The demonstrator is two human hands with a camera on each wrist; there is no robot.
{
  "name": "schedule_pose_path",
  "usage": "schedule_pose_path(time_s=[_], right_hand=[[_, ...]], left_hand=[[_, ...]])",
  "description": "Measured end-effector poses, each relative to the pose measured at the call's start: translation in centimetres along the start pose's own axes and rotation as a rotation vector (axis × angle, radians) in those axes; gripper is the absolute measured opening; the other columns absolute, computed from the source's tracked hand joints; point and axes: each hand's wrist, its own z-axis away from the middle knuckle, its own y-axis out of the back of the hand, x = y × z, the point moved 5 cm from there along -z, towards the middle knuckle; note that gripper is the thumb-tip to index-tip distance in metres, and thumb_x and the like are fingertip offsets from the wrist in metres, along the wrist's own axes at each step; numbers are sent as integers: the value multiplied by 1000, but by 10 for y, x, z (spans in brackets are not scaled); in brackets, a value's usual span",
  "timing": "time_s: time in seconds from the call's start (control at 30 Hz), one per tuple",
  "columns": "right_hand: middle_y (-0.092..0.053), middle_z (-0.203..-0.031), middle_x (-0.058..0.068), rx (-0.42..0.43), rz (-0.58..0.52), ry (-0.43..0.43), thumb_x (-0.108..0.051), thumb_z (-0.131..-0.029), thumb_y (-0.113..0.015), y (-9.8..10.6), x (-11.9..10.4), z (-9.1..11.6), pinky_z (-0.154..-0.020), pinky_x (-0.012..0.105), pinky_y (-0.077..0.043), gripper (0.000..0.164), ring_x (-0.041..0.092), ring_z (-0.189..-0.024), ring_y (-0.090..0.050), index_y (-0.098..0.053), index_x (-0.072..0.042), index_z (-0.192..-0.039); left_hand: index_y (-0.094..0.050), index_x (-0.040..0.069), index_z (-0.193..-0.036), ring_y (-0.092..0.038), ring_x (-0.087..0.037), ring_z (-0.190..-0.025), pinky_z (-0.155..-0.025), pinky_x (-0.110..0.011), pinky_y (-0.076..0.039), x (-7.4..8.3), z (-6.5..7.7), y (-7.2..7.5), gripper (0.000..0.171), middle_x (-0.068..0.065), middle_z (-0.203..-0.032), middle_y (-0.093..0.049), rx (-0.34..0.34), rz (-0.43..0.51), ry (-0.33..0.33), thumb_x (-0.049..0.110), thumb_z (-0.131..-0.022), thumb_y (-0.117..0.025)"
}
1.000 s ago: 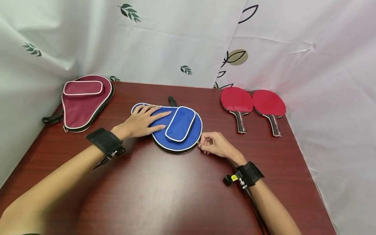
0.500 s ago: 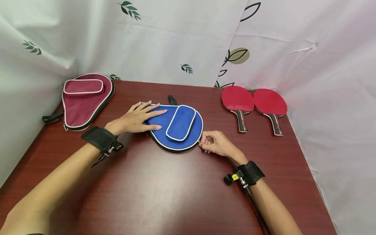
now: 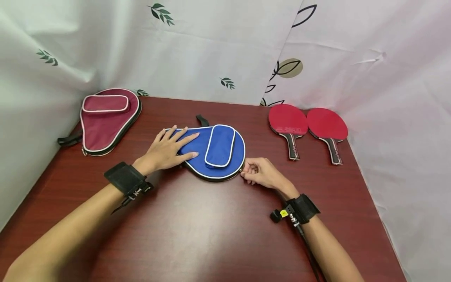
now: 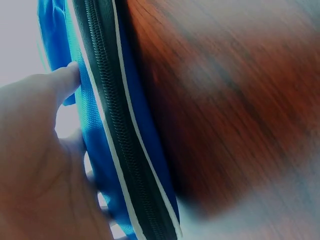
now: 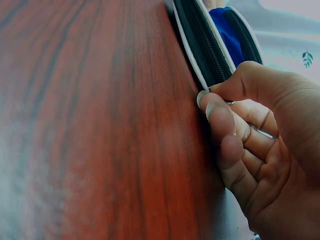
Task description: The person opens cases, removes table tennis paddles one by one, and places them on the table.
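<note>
A blue table tennis paddle case (image 3: 195,147) with white piping and a raised pocket (image 3: 220,145) lies on the table. Spread across its narrow end is my left hand (image 3: 163,152), fingers extended. In the left wrist view, that thumb lies against the case's upper edge, above a black zipper (image 4: 112,95) whose teeth are meshed. At the rounded right end, my right hand (image 3: 262,172) pinches the zipper pull (image 3: 241,170) between thumb and curled fingers. The right wrist view shows the fingertips (image 5: 217,112) at the zipper, mostly covering the pull.
A maroon paddle case (image 3: 105,127) with a black strap lies at the back left. Two red paddles (image 3: 288,119) lie side by side at the back right, handles toward me. A patterned white curtain (image 3: 211,47) borders the dark red wooden table (image 3: 169,235).
The blue case has turned slightly, its pocket now more upright in the head view. My left hand has shifted a little on the narrow end. The right hand keeps its pinch at the zipper.
</note>
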Motion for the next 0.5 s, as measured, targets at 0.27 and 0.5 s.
schedule_pose_path(time_s=[0.27,0.5], right_hand=[[-68,-72,11,8,-29,1,0,-90,-73,0,-3,2,-53,39,-56,14,31,-59,-66,-64,-6,-80],[-67,-69,3,8,-19,7,-1,-89,-73,0,1,2,-51,32,-54,17,21,-58,-65,-64,-11,-78]], left_hand=[[-27,32,-160,-14,-45,-150,-117,-65,-8,6,4,0,76,-14,-165,-22,-23,-50,45,69,-97,-45],[-32,33,-158,-14,-43,-151,-116,-68,-5,-3,-3,6,76,-14,-165,-22,-67,33,-41,67,-94,-54]])
